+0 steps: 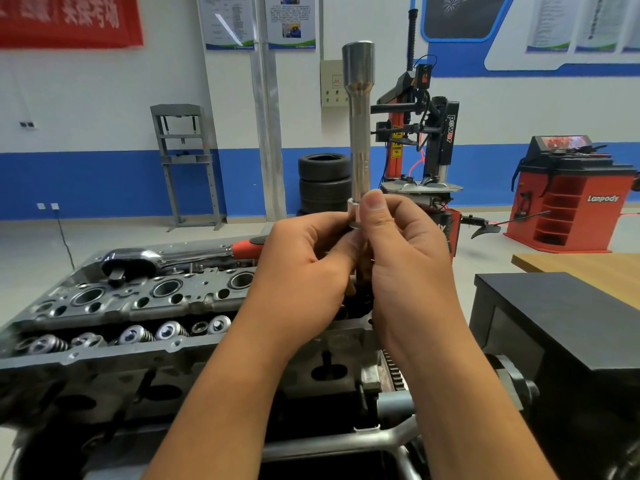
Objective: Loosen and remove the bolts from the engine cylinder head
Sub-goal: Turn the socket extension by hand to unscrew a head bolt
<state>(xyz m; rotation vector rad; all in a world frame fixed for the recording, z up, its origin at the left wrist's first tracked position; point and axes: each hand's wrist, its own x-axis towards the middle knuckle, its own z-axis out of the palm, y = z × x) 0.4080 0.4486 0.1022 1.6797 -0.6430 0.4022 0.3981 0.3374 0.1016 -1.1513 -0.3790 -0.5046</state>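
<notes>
Indoors, workshop bay: white walls with a blue band, red banner (69, 19) upper left, posters. Stacked tyres (325, 181), grey press frame (187, 164), tyre changer (420, 133) and red wheel balancer (575, 199) on a pale floor. Cylinder head (138, 306) sits on a stand low left, valve springs showing; ratchet (166, 258) with red grip lies on its top. Left hand (304, 268) and right hand (405, 251) both curl their fingers round a long upright socket extension (360, 133), raised over the head's right end. Black box (561, 323) beside wooden surface (588, 268), right.
</notes>
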